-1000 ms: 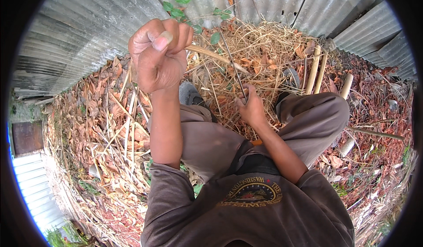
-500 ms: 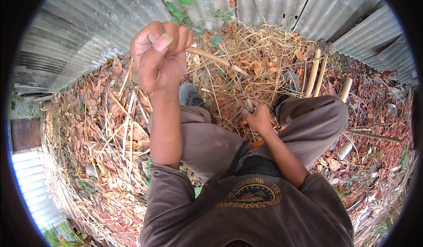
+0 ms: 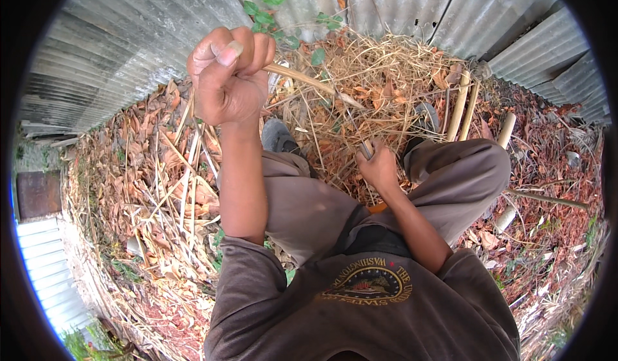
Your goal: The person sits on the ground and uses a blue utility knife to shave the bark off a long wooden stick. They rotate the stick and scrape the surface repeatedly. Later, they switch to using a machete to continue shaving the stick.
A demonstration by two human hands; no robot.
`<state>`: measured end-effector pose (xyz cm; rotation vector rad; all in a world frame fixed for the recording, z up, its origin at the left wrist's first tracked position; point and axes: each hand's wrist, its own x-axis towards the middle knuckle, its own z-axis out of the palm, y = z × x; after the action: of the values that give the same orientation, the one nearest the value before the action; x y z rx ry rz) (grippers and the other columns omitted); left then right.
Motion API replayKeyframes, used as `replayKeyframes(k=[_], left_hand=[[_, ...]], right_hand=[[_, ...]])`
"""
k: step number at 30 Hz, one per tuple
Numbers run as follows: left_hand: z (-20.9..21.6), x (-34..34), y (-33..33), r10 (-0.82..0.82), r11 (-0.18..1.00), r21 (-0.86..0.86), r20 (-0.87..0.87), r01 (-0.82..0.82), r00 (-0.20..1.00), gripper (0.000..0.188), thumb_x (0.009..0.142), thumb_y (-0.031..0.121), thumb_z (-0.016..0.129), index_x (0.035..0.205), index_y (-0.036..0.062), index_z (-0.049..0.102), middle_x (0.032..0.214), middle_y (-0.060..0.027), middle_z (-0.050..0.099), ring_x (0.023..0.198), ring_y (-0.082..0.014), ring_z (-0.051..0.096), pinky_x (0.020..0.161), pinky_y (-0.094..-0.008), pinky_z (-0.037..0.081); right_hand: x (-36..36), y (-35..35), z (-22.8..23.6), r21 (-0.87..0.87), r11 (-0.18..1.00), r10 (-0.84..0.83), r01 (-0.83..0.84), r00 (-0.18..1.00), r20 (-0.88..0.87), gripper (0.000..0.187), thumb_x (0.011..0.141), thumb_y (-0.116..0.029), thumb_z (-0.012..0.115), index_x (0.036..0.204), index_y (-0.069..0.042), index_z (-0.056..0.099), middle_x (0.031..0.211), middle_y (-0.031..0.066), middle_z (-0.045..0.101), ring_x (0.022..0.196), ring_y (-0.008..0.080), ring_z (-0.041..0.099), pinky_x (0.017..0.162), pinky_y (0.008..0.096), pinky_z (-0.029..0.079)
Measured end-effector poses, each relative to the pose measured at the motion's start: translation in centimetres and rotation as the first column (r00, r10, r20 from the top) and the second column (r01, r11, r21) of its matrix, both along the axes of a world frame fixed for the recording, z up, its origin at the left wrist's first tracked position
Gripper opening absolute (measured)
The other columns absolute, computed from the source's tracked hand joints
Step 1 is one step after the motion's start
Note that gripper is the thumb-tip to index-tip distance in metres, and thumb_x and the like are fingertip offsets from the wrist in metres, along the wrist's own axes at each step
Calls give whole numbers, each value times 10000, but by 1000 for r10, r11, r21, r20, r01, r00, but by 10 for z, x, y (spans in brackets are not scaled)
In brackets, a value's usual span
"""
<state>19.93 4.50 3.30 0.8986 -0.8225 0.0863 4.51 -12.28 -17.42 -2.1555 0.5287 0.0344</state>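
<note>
My left hand (image 3: 230,76) is raised in a closed fist around a pale wooden stick (image 3: 299,76). The stick slants down to the right from the fist, and its far end looks whittled and lighter. Lower and to the right, between my knees, my right hand (image 3: 378,169) is closed around a short grey-brown object (image 3: 367,148), perhaps a tool handle. Only its end shows above my fingers, so I cannot tell its kind. Dry straw (image 3: 380,71) lies on the ground beyond both hands.
A corrugated metal wall (image 3: 290,7) stands close in front, with a green leafy plant (image 3: 262,16) against it. Cut poles (image 3: 458,106) lie beside my right knee. Dry leaves and stalks (image 3: 183,168) cover the ground at left.
My left hand has shifted slightly left and up with the stick. My right hand has turned a little, so less of the object in it shows.
</note>
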Motion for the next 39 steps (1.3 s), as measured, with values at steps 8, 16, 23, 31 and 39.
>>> replayKeyframes(k=[8, 16, 23, 31, 39], left_hand=[[-4, 10, 4, -38, 995, -92, 21, 40, 999, 275, 795, 97, 491, 593, 119, 306, 528, 19, 261, 486, -85, 215, 496, -295, 193], [-2, 10, 3, 0, 997, -74, 0, 0, 1000, 280, 776, 137, 501, 591, 135, 291, 526, 29, 241, 488, -91, 198, 502, -291, 180], [-4, 2, 0, -84, 995, -50, 67, 88, 994, 263, 797, 139, 500, 616, 131, 310, 538, 24, 266, 492, -89, 207, 509, -293, 193], [13, -11, -2, -261, 964, -21, 116, 265, 958, 252, 789, 167, 530, 638, 118, 334, 557, 19, 282, 512, -96, 218, 524, -299, 200], [0, -4, -9, -248, 968, -27, 57, 249, 967, 244, 789, 153, 536, 647, 107, 342, 567, 11, 290, 531, -104, 225, 545, -309, 198]], right_hand=[[8, 4, -19, 36, 999, 40, -39, 999, -29, 247, 773, -232, 632, 841, -1, 573, 668, 209, 594, 636, 375, 598, 635, 443, 473], [5, 28, 30, 171, 982, 48, -76, 986, 158, 352, 851, -302, 667, 707, 2, 563, 551, 134, 536, 486, 222, 512, 515, 373, 425], [0, 32, 6, 196, 978, 24, -69, 975, 222, 291, 831, -242, 673, 736, 22, 597, 543, 143, 531, 476, 245, 521, 514, 390, 433], [-20, 12, 18, 180, 983, 44, -39, 999, -21, 243, 799, -210, 614, 780, 31, 594, 657, 219, 600, 626, 363, 611, 643, 438, 490], [-2, 0, 46, 368, 923, 109, -112, 994, 29, 265, 821, -218, 643, 738, 17, 556, 567, 169, 545, 517, 309, 564, 552, 428, 458]])
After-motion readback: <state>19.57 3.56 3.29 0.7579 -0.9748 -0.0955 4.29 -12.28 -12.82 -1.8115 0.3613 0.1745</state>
